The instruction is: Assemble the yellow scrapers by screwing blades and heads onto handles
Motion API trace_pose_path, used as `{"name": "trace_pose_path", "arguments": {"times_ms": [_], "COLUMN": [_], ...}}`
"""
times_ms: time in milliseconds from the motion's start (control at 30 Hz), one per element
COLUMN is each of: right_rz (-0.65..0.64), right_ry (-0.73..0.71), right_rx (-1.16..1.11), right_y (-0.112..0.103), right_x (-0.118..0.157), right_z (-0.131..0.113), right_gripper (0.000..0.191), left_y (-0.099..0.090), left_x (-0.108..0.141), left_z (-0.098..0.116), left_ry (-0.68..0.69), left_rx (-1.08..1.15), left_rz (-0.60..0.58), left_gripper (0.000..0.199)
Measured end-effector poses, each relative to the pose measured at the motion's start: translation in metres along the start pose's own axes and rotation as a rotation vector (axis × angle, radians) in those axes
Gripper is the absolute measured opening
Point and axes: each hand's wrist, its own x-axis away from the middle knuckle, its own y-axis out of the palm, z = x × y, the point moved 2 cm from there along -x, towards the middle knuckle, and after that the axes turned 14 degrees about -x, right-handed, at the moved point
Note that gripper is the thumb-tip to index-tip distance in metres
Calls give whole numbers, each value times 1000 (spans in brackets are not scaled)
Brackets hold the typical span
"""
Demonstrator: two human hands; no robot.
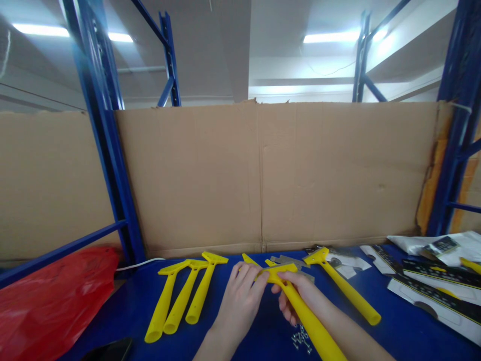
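Left hand [244,291] closed, fingertips pinching the head end of a yellow tool [310,321]; right hand [300,293] curled round its neck, thumb up top. Tool's held above the counter [131,306], front and centre, shaft slanting toward the person. My call: firm right grip, head steady, clear of the loose screws [301,340]. Printed cards [436,301] far right; lettering too small, no brand readable.

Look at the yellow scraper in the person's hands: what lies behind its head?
Parts of thin grey strips and a small yellow piece show on the blue tabletop. What the yellow scraper and left hand cover cannot be seen.
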Motion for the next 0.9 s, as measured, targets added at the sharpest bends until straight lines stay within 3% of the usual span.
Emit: {"name": "trace_pose_path", "arguments": {"times_ms": [167, 300, 367, 533, 633, 900], "right_rz": [-29, -48, -10, 159, 178, 203], "right_ry": [1, -120, -151, -350, -373, -426], "right_rx": [-42, -162, -110, 558, 766, 1188], "right_y": [1, 2, 2, -9, -19, -23], "right_x": [6, 14, 15, 7, 5, 17], "right_z": [3, 4, 2, -8, -10, -7], "right_gripper": [55, 54, 45, 18, 10, 27], "left_y": [6, 15, 21, 35, 39, 44], "left_x": [2, 3, 5, 9, 9, 12], "left_z": [2, 0, -2, -7, -10, -15], "left_ry": [-65, -321, -462, -761, -903, -1075], "left_rx": [40, 251, 401, 721, 848, 997], "left_rz": [-71, -215, -271, -352, -343, -368], "left_gripper": [27, 22, 18, 9, 6, 19]}}
